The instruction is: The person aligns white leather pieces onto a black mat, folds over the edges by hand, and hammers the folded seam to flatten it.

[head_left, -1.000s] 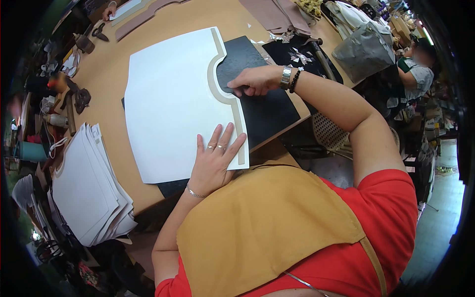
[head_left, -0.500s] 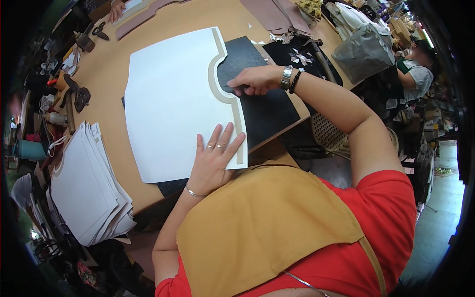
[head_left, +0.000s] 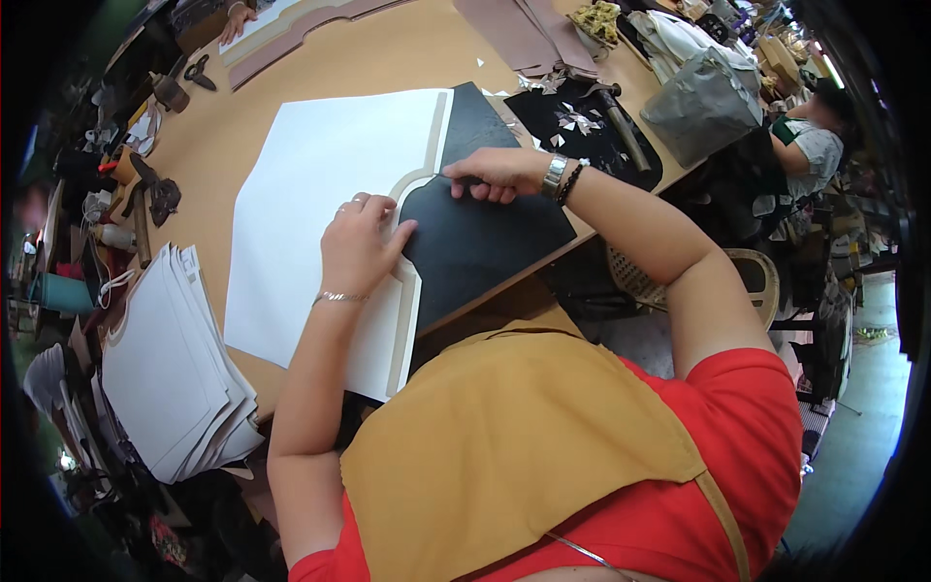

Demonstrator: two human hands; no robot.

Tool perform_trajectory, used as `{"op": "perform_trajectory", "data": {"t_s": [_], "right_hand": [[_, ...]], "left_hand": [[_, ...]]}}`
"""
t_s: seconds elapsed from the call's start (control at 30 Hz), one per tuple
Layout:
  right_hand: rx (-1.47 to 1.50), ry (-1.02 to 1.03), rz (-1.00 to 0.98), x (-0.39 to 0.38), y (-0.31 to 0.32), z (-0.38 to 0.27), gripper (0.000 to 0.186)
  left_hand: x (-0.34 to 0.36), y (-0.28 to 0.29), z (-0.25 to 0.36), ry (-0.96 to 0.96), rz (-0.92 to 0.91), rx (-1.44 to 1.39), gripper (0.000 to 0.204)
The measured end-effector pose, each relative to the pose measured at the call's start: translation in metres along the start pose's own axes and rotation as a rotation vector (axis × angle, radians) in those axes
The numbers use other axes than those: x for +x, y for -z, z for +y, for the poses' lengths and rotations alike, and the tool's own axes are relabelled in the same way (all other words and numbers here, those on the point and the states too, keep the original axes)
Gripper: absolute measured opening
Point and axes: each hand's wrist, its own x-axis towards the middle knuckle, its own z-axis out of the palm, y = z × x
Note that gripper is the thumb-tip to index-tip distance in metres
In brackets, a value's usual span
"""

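A large white sheet (head_left: 291, 213) with a beige strip (head_left: 399, 335) along its right edge lies over a black board (head_left: 485, 233) on the table. That edge has a curved notch midway. My left hand (head_left: 364, 242) rests on the sheet beside the notch, fingers bent and thumb spread apart toward the board. At the notch's upper corner is my right hand (head_left: 499, 173), closed, its index fingertip against the strip's edge. Whatever its fingers may hold is hidden.
A hammer (head_left: 623, 126) and scraps lie on a black mat (head_left: 543, 107). Stacked white sheets (head_left: 165, 369) hang over the table's left edge. Scissors (head_left: 200, 73) and a bottle (head_left: 170, 92) stand farther back. Another person's hand (head_left: 236, 21) is at the far edge.
The white sheet has turned clockwise, its near end swinging left and baring more board. My left hand has moved from its near edge up to the notch. My right hand has barely moved.
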Motion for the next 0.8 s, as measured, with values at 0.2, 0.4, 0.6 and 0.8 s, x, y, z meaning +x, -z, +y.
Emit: {"op": "perform_trajectory", "data": {"t_s": [0.2,0.4,0.6,0.8], "right_hand": [[0.045,-0.055,-0.017,-0.008,-0.005,0.002,0.042],[0.145,-0.052,-0.095,0.003,-0.010,-0.003,0.043],[0.151,-0.023,-0.072,0.010,-0.016,-0.007,0.043],[0.099,0.051,-0.106,0.010,-0.008,0.000,0.041]], "left_hand": [[0.010,-0.022,0.000,0.032,0.090,0.075,0.014],[0.009,-0.025,-0.001,0.024,0.166,0.090,0.011],[0.009,-0.023,0.001,0.034,0.178,0.076,0.010],[0.008,-0.025,-0.003,-0.002,0.206,0.085,0.010]]}}
